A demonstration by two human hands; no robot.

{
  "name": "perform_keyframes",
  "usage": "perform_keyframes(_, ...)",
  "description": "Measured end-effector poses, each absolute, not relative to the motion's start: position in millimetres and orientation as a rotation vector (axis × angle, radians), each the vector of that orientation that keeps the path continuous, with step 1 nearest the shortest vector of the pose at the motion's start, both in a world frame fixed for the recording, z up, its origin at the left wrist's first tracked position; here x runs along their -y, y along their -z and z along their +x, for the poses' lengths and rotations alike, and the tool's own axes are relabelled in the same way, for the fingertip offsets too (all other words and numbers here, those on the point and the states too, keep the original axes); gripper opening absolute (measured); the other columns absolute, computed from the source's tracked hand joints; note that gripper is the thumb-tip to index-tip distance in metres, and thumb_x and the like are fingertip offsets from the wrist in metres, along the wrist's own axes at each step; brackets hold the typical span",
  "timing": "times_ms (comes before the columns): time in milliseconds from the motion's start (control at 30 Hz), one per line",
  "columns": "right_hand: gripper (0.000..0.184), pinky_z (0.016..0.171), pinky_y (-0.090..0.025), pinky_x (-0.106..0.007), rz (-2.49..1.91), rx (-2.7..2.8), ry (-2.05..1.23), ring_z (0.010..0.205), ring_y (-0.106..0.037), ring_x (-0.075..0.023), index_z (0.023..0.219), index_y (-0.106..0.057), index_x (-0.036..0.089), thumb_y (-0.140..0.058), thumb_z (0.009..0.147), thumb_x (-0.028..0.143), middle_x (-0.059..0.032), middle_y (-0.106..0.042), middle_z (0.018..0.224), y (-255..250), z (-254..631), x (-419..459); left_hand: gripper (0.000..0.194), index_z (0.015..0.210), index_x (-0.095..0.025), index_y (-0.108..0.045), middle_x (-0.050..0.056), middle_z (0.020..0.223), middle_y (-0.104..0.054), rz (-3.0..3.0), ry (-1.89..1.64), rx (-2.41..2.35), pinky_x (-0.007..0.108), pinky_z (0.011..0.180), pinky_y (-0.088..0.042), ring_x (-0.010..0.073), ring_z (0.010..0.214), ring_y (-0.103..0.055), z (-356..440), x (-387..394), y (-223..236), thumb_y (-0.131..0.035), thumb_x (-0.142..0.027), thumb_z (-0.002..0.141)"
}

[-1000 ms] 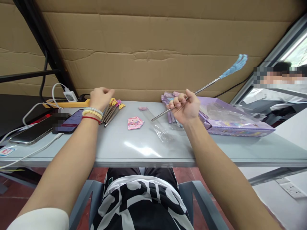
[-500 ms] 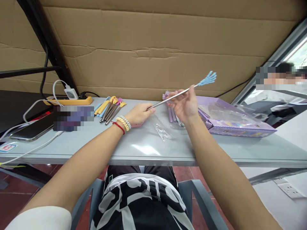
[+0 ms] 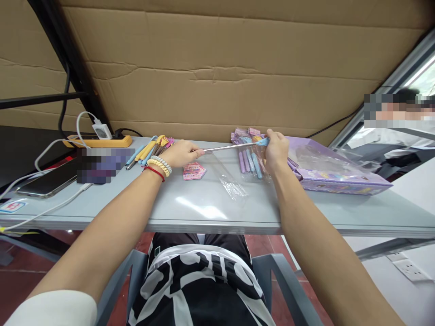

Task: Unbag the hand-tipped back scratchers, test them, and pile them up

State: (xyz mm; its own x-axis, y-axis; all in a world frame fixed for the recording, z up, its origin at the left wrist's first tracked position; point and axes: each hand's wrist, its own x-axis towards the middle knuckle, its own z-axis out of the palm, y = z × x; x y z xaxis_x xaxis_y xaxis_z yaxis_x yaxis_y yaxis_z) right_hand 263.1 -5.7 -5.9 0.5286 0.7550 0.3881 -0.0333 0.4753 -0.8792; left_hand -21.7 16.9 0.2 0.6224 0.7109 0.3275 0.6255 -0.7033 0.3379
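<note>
Stretched between my hands is a back scratcher [image 3: 231, 147] with a thin metal rod and a light blue hand-shaped head. My left hand [image 3: 181, 154], with bracelets at the wrist, grips the rod's left end; the handle is hidden in it. Closed over the blue head is my right hand [image 3: 277, 147]. Below the rod lie a clear plastic sleeve [image 3: 233, 186] and some pink cards [image 3: 193, 171]. More back scratchers [image 3: 149, 151] in yellow, blue and pink lie beyond my left wrist. Wrapped ones with purple and blue handles [image 3: 249, 163] rest just left of my right hand.
An opened purple box [image 3: 340, 181] with clear plastic in it stands at the right. At the left are a phone [image 3: 50, 179], white cables and a yellow power strip [image 3: 118, 141]. Cardboard [image 3: 217, 104] walls off the back. A person [image 3: 401, 111] sits beyond at the far right.
My right hand has moved from the rod onto the blue head and lowered it. My left hand has shifted left and the rod now lies nearly level. The pink cards have come into view.
</note>
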Motion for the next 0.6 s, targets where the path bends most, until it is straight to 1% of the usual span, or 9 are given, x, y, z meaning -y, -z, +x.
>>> perform_keyframes(100,0.036,0.050,-0.029,-0.027,-1.190,0.973,-0.262,0.048,-0.035,-0.0106,0.056,-0.043,0.022,-0.059,0.079,0.045,0.0062,-0.038,0.049,9,259,9,0.042,0.052,-0.020,-0.044,-0.001,0.050,-0.044,2.663,-0.640,-1.130,0.029,0.051,-0.024,0.0129,0.048,-0.037,-21,-17,-1,-0.041,-0.046,0.085)
perform_keyframes(167,0.040,0.056,-0.030,-0.028,-1.322,1.087,-0.183,0.055,-0.038,-0.0129,0.053,-0.043,0.021,-0.055,0.082,0.047,0.0039,-0.041,0.051,11,247,15,0.042,0.055,-0.019,-0.049,0.001,0.053,-0.050,2.702,-0.624,-1.130,0.029,0.052,-0.026,0.0144,0.051,-0.042,-14,-11,-1,-0.039,-0.046,0.086)
perform_keyframes(267,0.039,0.062,-0.030,-0.030,-1.392,1.313,-0.185,0.060,-0.041,-0.0151,0.055,-0.045,0.022,-0.052,0.084,0.047,0.0016,-0.048,0.057,15,222,24,0.043,0.066,-0.019,-0.060,0.005,0.060,-0.060,2.789,-0.598,-1.158,0.030,0.055,-0.028,0.0185,0.058,-0.051,0,0,-1,-0.035,-0.045,0.090)
perform_keyframes(367,0.035,0.062,-0.029,-0.030,-1.391,1.417,-0.235,0.060,-0.042,-0.0157,0.060,-0.045,0.023,-0.050,0.085,0.046,0.0017,-0.048,0.058,19,207,29,0.044,0.077,-0.020,-0.067,0.008,0.065,-0.064,2.840,-0.535,-1.234,0.031,0.056,-0.030,0.0221,0.061,-0.056,6,6,-1,-0.033,-0.045,0.091)
perform_keyframes(467,0.032,0.061,-0.030,-0.030,-1.473,1.523,-0.293,0.062,-0.045,-0.0163,0.063,-0.047,0.022,-0.048,0.085,0.046,0.0008,-0.052,0.060,23,207,27,0.043,0.086,-0.021,-0.069,0.007,0.066,-0.065,2.860,-0.487,-1.285,0.031,0.057,-0.032,0.0228,0.063,-0.058,1,4,-2,-0.035,-0.047,0.090)
perform_keyframes(600,0.030,0.064,-0.032,-0.030,-1.536,1.582,-0.250,0.069,-0.049,-0.0176,0.071,-0.049,0.022,-0.049,0.083,0.049,-0.0011,-0.057,0.068,24,211,23,0.039,0.100,-0.023,-0.068,0.005,0.070,-0.067,2.828,-0.515,-1.258,0.029,0.059,-0.035,0.0209,0.066,-0.059,-1,-1,3,-0.037,-0.044,0.090)
